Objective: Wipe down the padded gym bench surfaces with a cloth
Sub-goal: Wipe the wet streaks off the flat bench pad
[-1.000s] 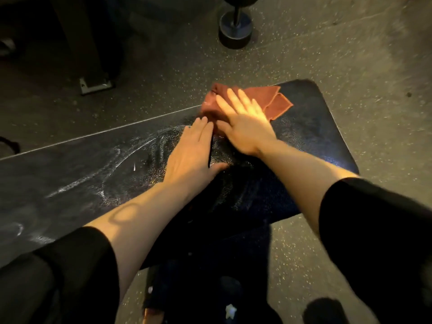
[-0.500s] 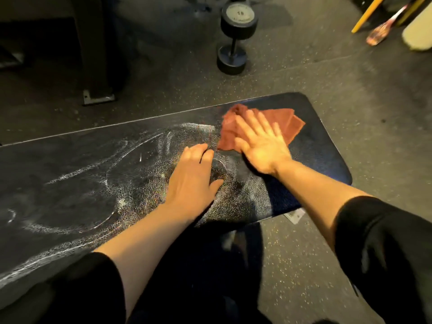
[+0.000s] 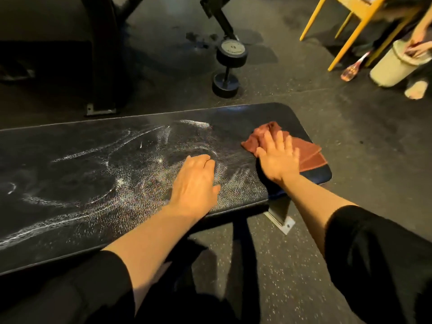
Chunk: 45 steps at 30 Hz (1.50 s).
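A long black padded bench (image 3: 70, 174) runs from the left edge to the right of middle, streaked with white wet swirls. A reddish-brown cloth (image 3: 306, 150) lies folded on its right end. My right hand (image 3: 278, 157) presses flat on the cloth with fingers spread, covering its middle. My left hand (image 3: 196, 181) rests palm down on the pad just left of it, fingers curled under, holding nothing.
A black dumbbell (image 3: 228, 66) stands on the speckled floor behind the bench. Dark machine legs (image 3: 100, 66) rise at the back left. At the top right are yellow chair legs (image 3: 346, 31), a pale bucket (image 3: 395, 66) and another person's hand. A metal bench foot (image 3: 280, 220) sits below the pad.
My right hand has slid the cloth toward the bench's right end. My left hand has stayed on the pad with its fingers curling in. The view has tilted up, showing more floor.
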Available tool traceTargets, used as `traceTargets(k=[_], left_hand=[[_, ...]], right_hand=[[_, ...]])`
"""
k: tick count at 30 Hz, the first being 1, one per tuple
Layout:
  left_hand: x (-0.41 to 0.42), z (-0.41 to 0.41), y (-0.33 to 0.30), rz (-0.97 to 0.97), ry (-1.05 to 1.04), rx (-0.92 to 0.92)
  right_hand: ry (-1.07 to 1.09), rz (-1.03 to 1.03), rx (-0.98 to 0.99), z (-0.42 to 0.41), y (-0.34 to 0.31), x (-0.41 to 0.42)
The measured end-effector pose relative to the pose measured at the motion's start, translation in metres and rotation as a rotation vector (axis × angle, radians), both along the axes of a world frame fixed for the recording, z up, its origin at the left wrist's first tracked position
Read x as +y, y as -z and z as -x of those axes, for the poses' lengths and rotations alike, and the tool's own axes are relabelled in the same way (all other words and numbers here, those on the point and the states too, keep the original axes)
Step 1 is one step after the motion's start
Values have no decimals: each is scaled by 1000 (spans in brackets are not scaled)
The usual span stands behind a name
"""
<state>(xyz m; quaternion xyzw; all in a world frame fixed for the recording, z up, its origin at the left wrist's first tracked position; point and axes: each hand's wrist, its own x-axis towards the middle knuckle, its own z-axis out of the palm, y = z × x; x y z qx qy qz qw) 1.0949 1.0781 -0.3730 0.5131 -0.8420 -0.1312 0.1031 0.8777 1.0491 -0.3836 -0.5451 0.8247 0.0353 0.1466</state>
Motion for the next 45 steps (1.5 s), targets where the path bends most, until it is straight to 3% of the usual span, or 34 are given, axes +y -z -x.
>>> traceTargets(k=[5, 8, 12, 14, 16, 19, 23, 26, 30, 34, 37, 40, 45], left_hand=[[27, 15, -11, -12, -20, -56], [35, 19, -8, -82, 8, -187], [33, 22, -13, -127, -25, -164], [36, 23, -15, -157, -48, -150], [39, 23, -15, -153, -60, -138], [44, 21, -15, -166, -70, -129], [43, 19, -10, -147, -45, -128], [42, 19, -5, -139, -43, -117], [44, 18, -4, -106, -33, -108], [44, 16, 0, -118, -28, -99], [41, 15, 7, -113, -28, -81], [43, 20, 10, -55, -26, -109], [63, 44, 16, 149, 59, -61]], right_hand=[[-381, 89, -71, -59, 7, 39], [-251, 63, -42, -7, 3, 50], [8, 43, -19, 16, 3, 49], [-41, 72, -26, -15, 5, 53], [-226, 122, -44, -45, 9, 65], [-424, 121, -47, -25, 10, 79], [-164, 95, -40, 51, 11, 82], [-40, 139, 1, 35, 16, 85], [-185, 238, -56, -31, 22, 97], [-343, 264, -16, 9, 26, 107], [-70, 225, -51, 43, 25, 110], [63, 282, -102, 9, 23, 108], [-260, 373, -82, -22, 32, 135]])
